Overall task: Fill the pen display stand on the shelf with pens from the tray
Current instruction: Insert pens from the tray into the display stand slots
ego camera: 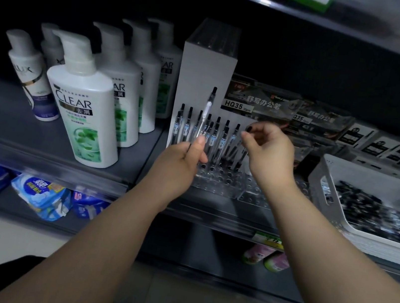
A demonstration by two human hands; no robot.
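Note:
A clear pen display stand (pixel 217 184) with rows of holes sits on the shelf against a white backing block (pixel 206 73). Several black-capped pens (pixel 215 138) stand upright in its back rows. My left hand (pixel 184 162) grips one clear pen (pixel 206 115) by its lower end, tilted up over the stand's left side. My right hand (pixel 268 149) hovers over the stand's right part, thumb and forefinger pinched near the top of a standing pen; I cannot tell whether it holds it. A white tray (pixel 326 176) at the right holds several black pens (pixel 370 212).
White shampoo pump bottles (pixel 83 106) stand left of the stand. Boxed pen packs (pixel 261 103) and black-and-white cards (pixel 383 146) lie behind stand and tray. The lower shelf holds blue packets (pixel 40 194) and pink cans (pixel 265 258). Another shelf overhangs above.

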